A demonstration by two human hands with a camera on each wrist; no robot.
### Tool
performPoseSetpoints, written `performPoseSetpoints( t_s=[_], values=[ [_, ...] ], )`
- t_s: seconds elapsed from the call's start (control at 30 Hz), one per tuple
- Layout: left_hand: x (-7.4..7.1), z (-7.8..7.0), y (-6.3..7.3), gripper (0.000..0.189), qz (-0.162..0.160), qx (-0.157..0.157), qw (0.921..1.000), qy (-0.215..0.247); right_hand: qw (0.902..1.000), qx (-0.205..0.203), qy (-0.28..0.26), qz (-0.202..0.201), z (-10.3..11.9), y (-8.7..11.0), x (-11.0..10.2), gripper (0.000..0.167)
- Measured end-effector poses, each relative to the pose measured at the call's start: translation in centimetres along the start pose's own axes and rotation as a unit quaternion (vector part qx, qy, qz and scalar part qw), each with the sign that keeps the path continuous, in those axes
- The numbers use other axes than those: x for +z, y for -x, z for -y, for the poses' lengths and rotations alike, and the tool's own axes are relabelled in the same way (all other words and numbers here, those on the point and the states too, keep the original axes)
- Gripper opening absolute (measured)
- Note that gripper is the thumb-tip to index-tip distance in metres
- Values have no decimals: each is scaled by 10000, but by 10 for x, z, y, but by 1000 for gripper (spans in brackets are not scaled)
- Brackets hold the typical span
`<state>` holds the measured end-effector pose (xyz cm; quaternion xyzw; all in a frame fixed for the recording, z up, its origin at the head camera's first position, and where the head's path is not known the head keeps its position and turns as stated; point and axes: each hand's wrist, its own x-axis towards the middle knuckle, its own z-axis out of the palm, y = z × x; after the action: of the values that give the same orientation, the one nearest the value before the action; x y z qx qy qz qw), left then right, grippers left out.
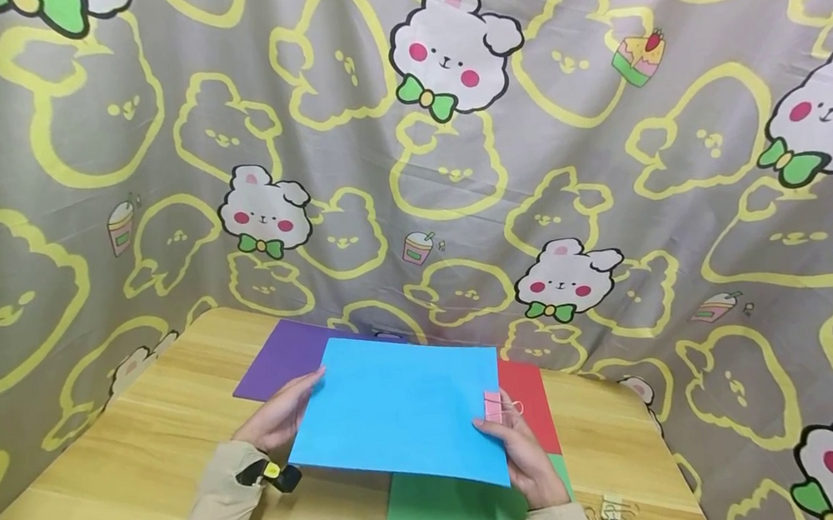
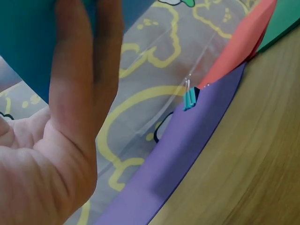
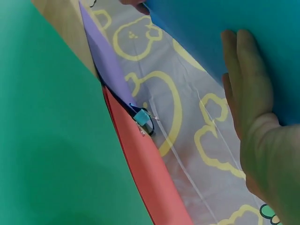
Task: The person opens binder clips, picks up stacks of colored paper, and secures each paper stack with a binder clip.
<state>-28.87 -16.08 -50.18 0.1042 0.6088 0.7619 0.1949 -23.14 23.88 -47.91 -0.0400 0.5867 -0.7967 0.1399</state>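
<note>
Both hands hold up a blue sheet [image 1: 401, 412], tilted above the table. My left hand [image 1: 278, 416] grips its left edge; in the left wrist view, the fingers [image 2: 72, 70] lie along the underside. At the opposite edge my right hand [image 1: 529, 454] pinches the sheet, thumb on top and fingers [image 3: 253, 70] flat beneath. A pink binder clip [image 1: 493, 407] sits on that right edge, just above the right thumb, with its wire handle pointing outward.
On the wooden table [image 1: 106, 482] lie a purple sheet [image 1: 276, 361], a red sheet [image 1: 528, 400] and a green sheet [image 1: 441, 513]. A teal binder clip [image 2: 190, 98] joins purple and red at the back edge. Several binder clips [image 1: 612, 513] lie front right. A patterned curtain [image 1: 347, 166] hangs behind.
</note>
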Motion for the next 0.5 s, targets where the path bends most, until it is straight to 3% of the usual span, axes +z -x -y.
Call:
performPoseSetpoints(
  t_s=[0.23,0.4,0.5],
  values=[
    [5,0,4,81,-19,-288,9989,-377,9999,-65,-70,-57,-2,-2,-2,77],
    [4,1,5,88,3,-416,9984,-395,9996,15,-70,-278,-2,-2,-4,81],
    [1,3,6,89,22,-434,9981,-427,9998,110,-56,-174,-2,-2,-5,81]
  ],
)
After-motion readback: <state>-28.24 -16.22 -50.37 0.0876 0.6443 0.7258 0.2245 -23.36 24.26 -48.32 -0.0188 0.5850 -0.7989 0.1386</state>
